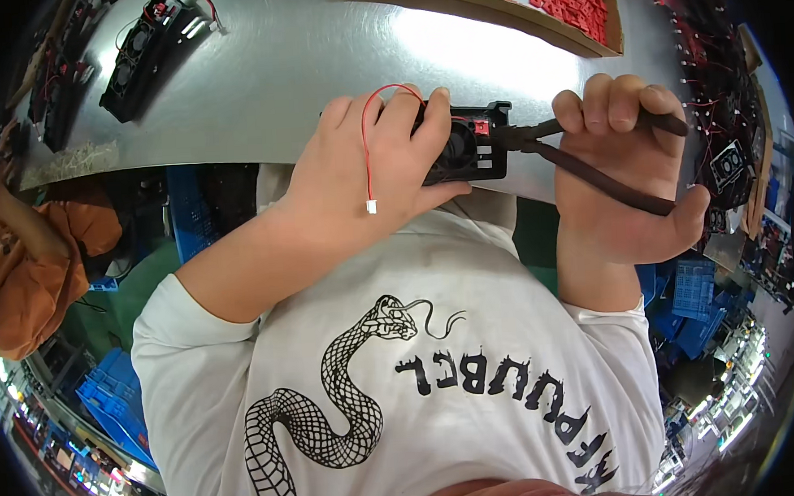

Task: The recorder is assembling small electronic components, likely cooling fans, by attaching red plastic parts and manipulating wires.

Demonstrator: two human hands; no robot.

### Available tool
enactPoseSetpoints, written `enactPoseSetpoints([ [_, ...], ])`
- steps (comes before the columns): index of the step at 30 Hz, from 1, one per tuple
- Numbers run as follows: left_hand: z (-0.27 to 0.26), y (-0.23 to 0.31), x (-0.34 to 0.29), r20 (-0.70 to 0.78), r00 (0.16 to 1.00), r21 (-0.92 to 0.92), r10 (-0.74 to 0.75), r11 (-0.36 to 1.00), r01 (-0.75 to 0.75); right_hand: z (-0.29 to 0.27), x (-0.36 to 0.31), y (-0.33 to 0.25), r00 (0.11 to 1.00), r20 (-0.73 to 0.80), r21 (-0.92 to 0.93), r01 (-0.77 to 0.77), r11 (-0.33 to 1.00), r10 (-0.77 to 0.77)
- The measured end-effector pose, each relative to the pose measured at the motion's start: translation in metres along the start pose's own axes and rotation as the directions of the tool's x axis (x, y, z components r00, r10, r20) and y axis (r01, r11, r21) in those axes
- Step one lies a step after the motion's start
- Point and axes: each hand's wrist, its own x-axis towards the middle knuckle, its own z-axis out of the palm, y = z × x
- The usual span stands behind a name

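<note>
My left hand grips a black plastic fan housing near the table's front edge, its fingers over the top and the thumb along the near side. A round fan shows in the housing, with a small red plastic piece beside it. Over the back of that hand loops a red wire ending in a white connector. My right hand is wrapped round the dark handles of a pair of pliers. The handles are spread, and the jaws meet the housing's right end by the red piece; whether they grip anything cannot be made out.
On the metal table, a similar fan housing lies at the far left, with more at the edge. A cardboard box of small red pieces stands at the back. Wired black parts crowd the right. Another person's arm is at left.
</note>
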Motion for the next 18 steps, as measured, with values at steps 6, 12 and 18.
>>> enactPoseSetpoints([
  [6,-0.0006,0.0011,0.0003,0.024,1.0,-0.008,-0.002,1.0,0.002,-0.0001,-0.0001,0.0048,1.0,0.002,-0.008,-0.006,1.0,0.006],
  [12,0.0004,-0.0008,-0.0006,-0.01,1.0,-0.002,0.016,1.0,-0.016,0.0021,0.0025,0.0012,0.996,-0.037,-0.063,-0.087,0.994,0.084],
  [18,-0.0005,-0.0027,0.0017,0.012,1.0,-0.03,0.016,0.999,-0.016,-0.0071,0.0026,0.0064,0.999,0.029,0.036,-0.02,0.999,0.019],
])
